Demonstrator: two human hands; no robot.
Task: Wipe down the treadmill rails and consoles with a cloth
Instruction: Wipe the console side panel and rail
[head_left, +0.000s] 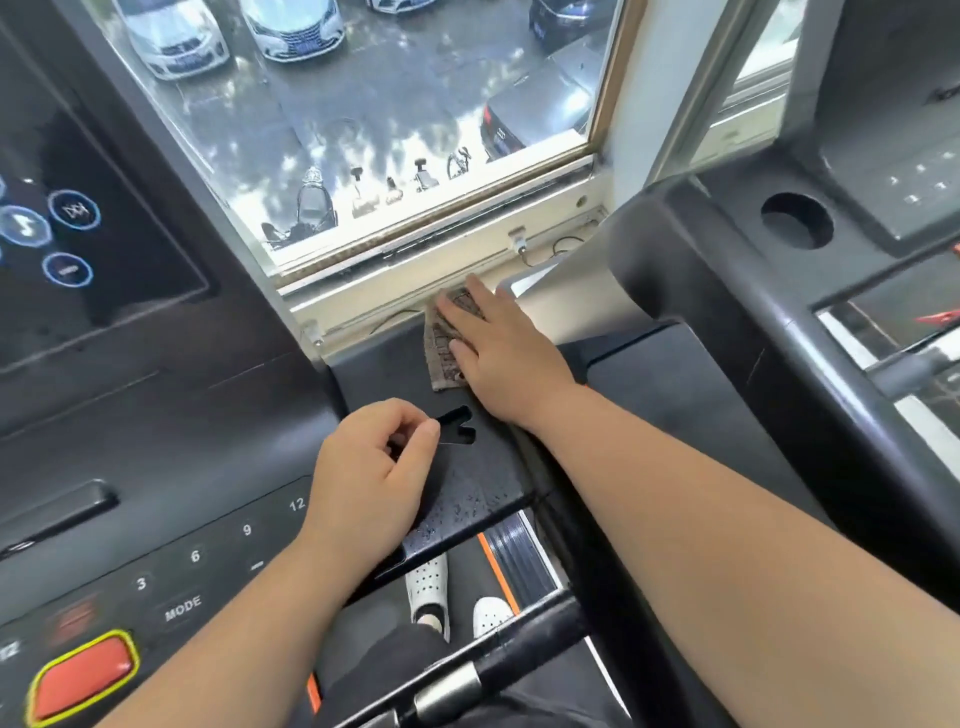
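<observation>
A brown patterned cloth (440, 358) lies flat on the far right corner of the black treadmill console wing (467, 483), close to the window sill. My right hand (501, 353) presses down on the cloth with straight fingers and covers most of it. My left hand (371, 467) rests on the same wing nearer to me, beside a notched slot (457, 423). Its fingers are loosely curled with nothing visible in them. Water droplets bead on the wing's near edge. The console's touch screen (78, 234) and keypad with a red stop button (83, 675) fill the left side.
A second treadmill stands at the right, with a dark curved rail (769, 332) and a round cup holder (797, 221). A window (389, 130) with a white sill is directly ahead. Below are a front handlebar (519, 654), the belt and white shoes (428, 587).
</observation>
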